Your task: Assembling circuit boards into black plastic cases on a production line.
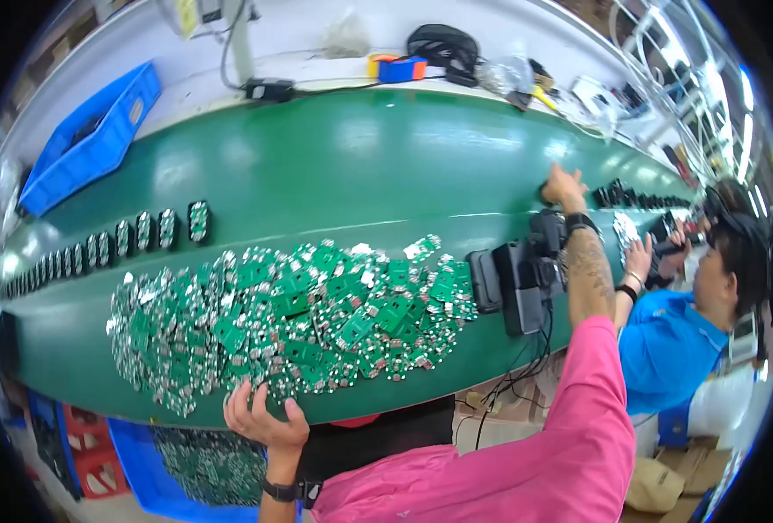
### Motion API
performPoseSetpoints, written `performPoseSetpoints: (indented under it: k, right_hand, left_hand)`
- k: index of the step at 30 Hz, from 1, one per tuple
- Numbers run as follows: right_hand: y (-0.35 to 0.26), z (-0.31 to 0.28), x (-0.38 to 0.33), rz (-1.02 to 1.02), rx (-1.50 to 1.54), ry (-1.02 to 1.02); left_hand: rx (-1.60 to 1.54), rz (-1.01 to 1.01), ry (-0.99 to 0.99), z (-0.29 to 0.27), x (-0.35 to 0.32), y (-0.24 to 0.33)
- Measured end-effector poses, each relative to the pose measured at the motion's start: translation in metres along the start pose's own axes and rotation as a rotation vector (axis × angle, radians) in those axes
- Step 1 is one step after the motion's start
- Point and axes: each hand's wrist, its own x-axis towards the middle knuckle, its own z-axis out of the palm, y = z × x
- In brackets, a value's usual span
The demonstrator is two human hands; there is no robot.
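A wide heap of small green circuit boards (308, 305) lies on the green work surface in front of me. My left hand (264, 420) is at the heap's near edge, fingers apart and fingertips by the boards, holding nothing that I can see. My right arm stretches far out to the right. There my right hand (564, 188) has its fingers curled at a small dark piece, mostly hidden by the hand. Just nearer than that hand stand black box-shaped devices (519, 283) with cables hanging over the edge.
Black housings with boards (167, 228) form a row at left; more black housings (635, 199) line the right. A blue bin (94, 139) stands far left, and a blue crate of boards (147, 484) sits below the edge. A co-worker in blue (674, 340) works at right.
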Motion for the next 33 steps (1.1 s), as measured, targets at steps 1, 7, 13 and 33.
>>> performPoseSetpoints:
  k: [1, 7, 13, 33]
  right_hand:
    - [0.022, 0.009, 0.017, -0.011, -0.044, -0.071]
    - [0.008, 0.02, 0.021, -0.175, -0.096, 0.083]
    - [-0.065, -0.074, -0.084, -0.658, 0.316, 0.083]
    - [-0.143, -0.02, -0.167, -1.076, 0.471, -0.22]
  left_hand:
    - [-0.029, 0.016, 0.003, 0.002, 0.002, 0.002]
    - [-0.003, -0.027, 0.026, -0.001, 0.003, 0.002]
    - [-0.57, 0.085, -0.08, -0.014, 0.014, 0.045]
    - [-1.53, -0.598, -0.52, -0.036, 0.014, 0.073]
